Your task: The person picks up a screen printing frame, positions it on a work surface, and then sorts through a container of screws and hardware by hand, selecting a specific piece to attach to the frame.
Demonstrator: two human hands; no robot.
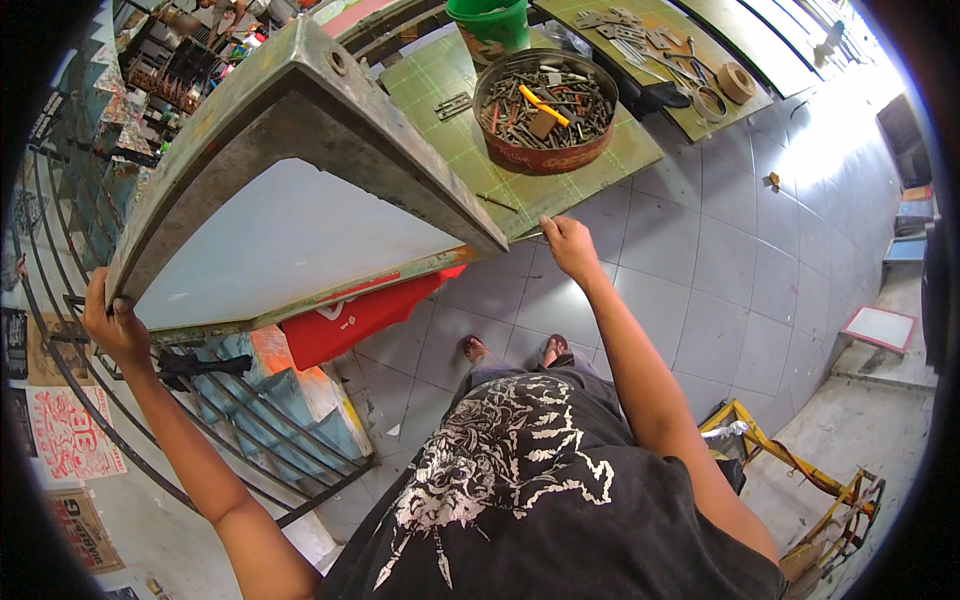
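Observation:
A thick-edged screen printing frame with pale white mesh stands tilted up over the table at the left. My left hand is closed round its lower left corner. A red T-shirt with white print hangs below the frame's near edge. To the right of the frame, my right hand is closed at the front edge of a green gridded board. What its fingers pinch, if anything, is hidden. On that board stands a round reddish tin full of screws and bolts, with a yellow-orange tool lying on top.
A green bucket stands behind the tin. Farther right, another board carries tape rolls and metal hand tools. Black curved metal bars run along my left. A yellow metal frame stands at lower right on the grey tiled floor.

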